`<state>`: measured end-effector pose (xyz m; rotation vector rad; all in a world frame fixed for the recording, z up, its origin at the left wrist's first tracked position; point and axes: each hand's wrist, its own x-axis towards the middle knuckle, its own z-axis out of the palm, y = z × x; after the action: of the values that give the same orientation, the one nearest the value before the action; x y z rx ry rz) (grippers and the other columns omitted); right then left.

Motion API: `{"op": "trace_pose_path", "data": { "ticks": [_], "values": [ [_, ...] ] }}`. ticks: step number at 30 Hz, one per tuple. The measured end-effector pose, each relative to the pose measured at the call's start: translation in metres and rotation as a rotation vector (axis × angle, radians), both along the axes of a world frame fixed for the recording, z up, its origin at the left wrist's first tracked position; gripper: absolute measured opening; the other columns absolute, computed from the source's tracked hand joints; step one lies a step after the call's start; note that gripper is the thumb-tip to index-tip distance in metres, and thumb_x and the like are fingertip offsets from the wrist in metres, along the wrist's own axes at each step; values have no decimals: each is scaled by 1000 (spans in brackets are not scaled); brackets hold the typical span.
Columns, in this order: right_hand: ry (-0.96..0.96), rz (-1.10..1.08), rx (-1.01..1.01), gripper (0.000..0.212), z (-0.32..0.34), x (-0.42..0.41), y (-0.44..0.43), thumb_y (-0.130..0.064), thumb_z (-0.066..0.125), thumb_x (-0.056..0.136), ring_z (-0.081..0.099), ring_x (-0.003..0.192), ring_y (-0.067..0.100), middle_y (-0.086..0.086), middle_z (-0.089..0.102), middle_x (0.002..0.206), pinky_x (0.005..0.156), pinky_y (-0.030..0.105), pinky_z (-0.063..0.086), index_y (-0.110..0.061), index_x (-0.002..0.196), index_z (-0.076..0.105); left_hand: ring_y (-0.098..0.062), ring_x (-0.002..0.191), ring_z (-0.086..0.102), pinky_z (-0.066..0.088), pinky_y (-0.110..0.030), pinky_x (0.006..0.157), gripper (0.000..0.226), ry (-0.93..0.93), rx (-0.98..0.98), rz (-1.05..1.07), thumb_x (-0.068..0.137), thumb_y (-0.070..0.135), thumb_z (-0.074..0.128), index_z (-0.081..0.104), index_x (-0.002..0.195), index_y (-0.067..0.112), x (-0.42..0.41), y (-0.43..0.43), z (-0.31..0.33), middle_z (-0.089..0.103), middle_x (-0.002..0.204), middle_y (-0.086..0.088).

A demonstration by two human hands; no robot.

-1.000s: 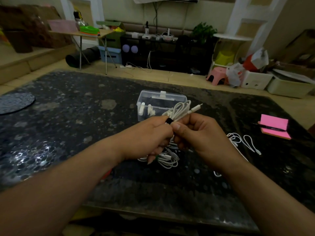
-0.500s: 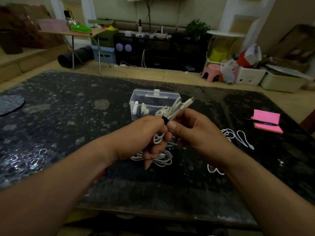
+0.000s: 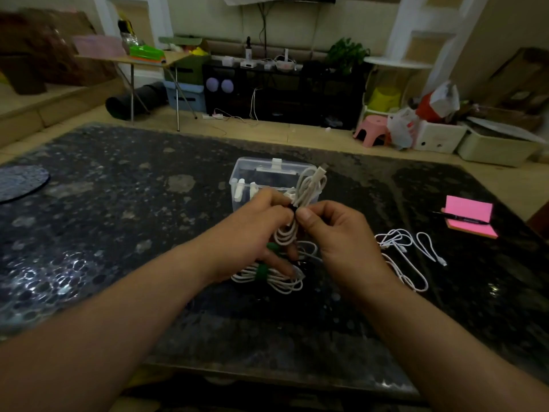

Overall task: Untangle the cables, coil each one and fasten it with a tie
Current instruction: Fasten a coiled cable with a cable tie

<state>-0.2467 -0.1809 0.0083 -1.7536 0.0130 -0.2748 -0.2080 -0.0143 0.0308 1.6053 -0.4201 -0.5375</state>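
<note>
Both hands hold a coiled white cable [image 3: 309, 188] above the dark table, its plug end pointing up and away. A black tie [image 3: 292, 210] wraps the coil's middle. My left hand [image 3: 252, 233] grips the coil at the tie from the left. My right hand [image 3: 338, 233] pinches the tie from the right with thumb and forefinger. Below the hands lies a coiled white cable bound with a green tie [image 3: 263, 272]. A loose white cable [image 3: 407, 254] sprawls on the table to the right.
A clear plastic box [image 3: 252, 173] with white clips stands just behind the hands. A pink notepad [image 3: 469, 215] with a black pen [image 3: 459, 217] lies at the right. A round dark mat [image 3: 20, 181] sits at the far left. The table's near edge [image 3: 267, 379] runs below my forearms.
The coil has been turned more upright between my hands, with more loops showing below the tie. Both hands stay at the tie.
</note>
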Motion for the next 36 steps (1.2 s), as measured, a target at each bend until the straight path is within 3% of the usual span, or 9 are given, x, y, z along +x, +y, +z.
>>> {"op": "trace_pose_path", "data": {
  "ticks": [4, 9, 12, 18, 22, 25, 27, 31, 36],
  "values": [
    [-6, -7, 95, 21, -4, 3, 5, -30, 71, 100, 76, 93, 31, 11, 79, 87, 96, 58, 58, -15, 87, 76, -18, 63, 59, 54, -35, 54, 19, -197, -54, 185, 113, 27, 45, 50, 102, 11, -4, -7, -9, 63, 73, -4],
    [31, 128, 295, 23, -11, 9, -2, -35, 75, 93, 63, 98, 62, 38, 68, 100, 99, 77, 46, -11, 94, 74, -14, 53, 50, 40, -25, 44, 21, 43, -263, 164, 114, 25, 44, 54, 103, 10, -2, -6, -6, 62, 74, -6],
    [46, 142, 301, 24, -13, 8, -3, -33, 74, 95, 64, 92, 51, 38, 67, 100, 99, 79, 44, -9, 96, 72, -16, 56, 50, 41, -27, 46, 24, 61, -246, 136, 114, 28, 43, 54, 104, 9, -3, -3, -6, 61, 78, -8],
    [85, 119, 230, 21, -9, 4, -5, -32, 73, 97, 72, 97, 42, 23, 77, 100, 100, 65, 54, -12, 92, 76, -19, 65, 57, 49, -31, 54, 24, -149, 9, 57, 109, 37, 54, 58, 108, 13, -2, 2, -9, 64, 86, -5],
    [181, 166, 210, 14, 1, 8, -13, -26, 63, 104, 73, 89, 18, 2, 79, 95, 79, 35, 56, -17, 105, 73, -9, 56, 54, 46, -25, 50, 19, -262, 135, 70, 111, 27, 52, 60, 98, 15, 12, 13, -8, 63, 71, 5],
    [171, 167, 235, 35, 8, 14, -23, -40, 68, 96, 73, 88, 21, 1, 79, 102, 71, 34, 57, -27, 128, 64, -5, 49, 47, 40, -19, 47, 24, -301, 219, -3, 111, 25, 51, 58, 91, 15, 18, 20, -8, 60, 62, 9],
    [155, 176, 113, 39, 11, 16, -25, -48, 68, 93, 74, 86, 20, 0, 78, 109, 68, 32, 57, -40, 131, 63, -6, 60, 55, 44, -21, 54, 17, -469, 373, -60, 109, 29, 56, 62, 95, 21, 25, 24, -10, 65, 76, 6],
    [130, 133, -179, 9, 3, 19, -26, -30, 71, 101, 72, 75, 16, 5, 78, 92, 65, 34, 60, -27, 108, 75, -7, 98, 61, 51, -28, 83, 17, -777, 609, -90, 102, 36, 67, 66, 118, 32, 42, 34, -20, 65, 108, 9],
    [78, 1, -502, 6, -15, 24, -28, -29, 75, 97, 70, 75, 3, -8, 74, 89, 68, 24, 56, -31, 102, 71, -11, 101, 59, 49, -33, 82, 24, -917, 626, -2, 95, 41, 73, 60, 112, 30, 49, 31, -38, 62, 108, 12]
  ]
}}
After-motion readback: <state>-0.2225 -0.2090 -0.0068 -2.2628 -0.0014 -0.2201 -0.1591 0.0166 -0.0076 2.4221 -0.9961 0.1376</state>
